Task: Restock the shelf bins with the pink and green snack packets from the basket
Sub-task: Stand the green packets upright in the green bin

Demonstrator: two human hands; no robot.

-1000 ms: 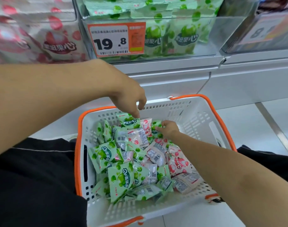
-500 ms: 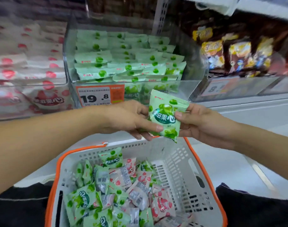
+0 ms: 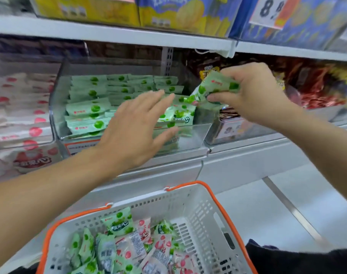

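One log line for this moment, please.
right hand: grips green packet over green bin | left hand: open, empty | basket: packets remain

shelf: white | on it: clear bin of green packets, neighbouring bins either side

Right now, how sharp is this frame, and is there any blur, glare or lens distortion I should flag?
Head view: motion blur smears the pink packets at left and the price tag at upper right; the clear bin shows faint reflections; wide-angle bending curves the shelf edge; both hands and the basket stay fairly readable.
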